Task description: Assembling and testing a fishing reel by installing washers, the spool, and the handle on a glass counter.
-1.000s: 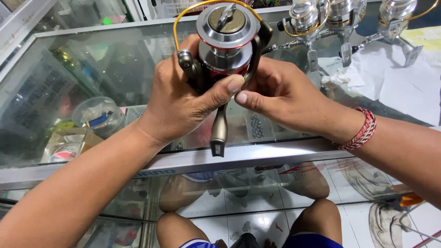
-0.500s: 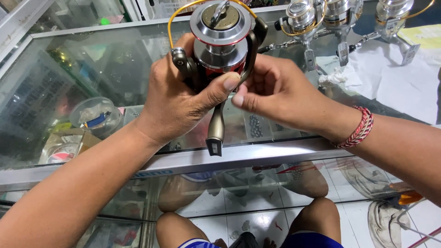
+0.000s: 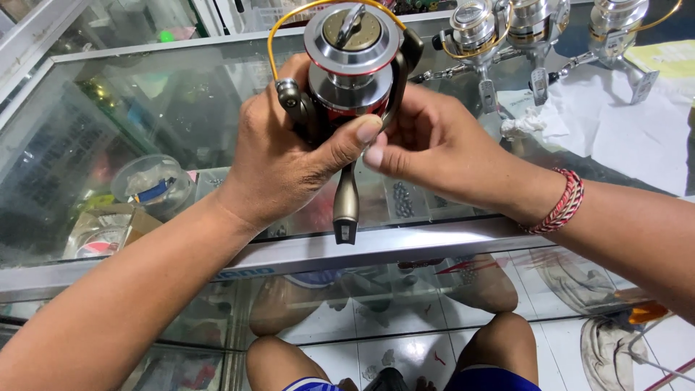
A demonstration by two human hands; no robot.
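Since earlier, silver-and-red metal spinning reel [image 3: 352, 65] sits slightly higher; left hand [image 3: 282, 156] grips it, right hand [image 3: 427, 145] pinches beside it, above glass surface [image 3: 108, 94].

Four fishing reels: one held [image 3: 352, 65], three [image 3: 474, 29] [image 3: 534, 25] [image 3: 615, 22] on the glass counter [image 3: 108, 101].

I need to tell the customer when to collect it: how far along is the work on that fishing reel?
The fishing reel looks assembled: spool cap on, yellow bail wire fitted, foot pointing down. It is in hand now, the left hand gripping its body, the right hand at its side. What the right fingers do is hidden. Three more reels stand on the glass counter behind, untouched.
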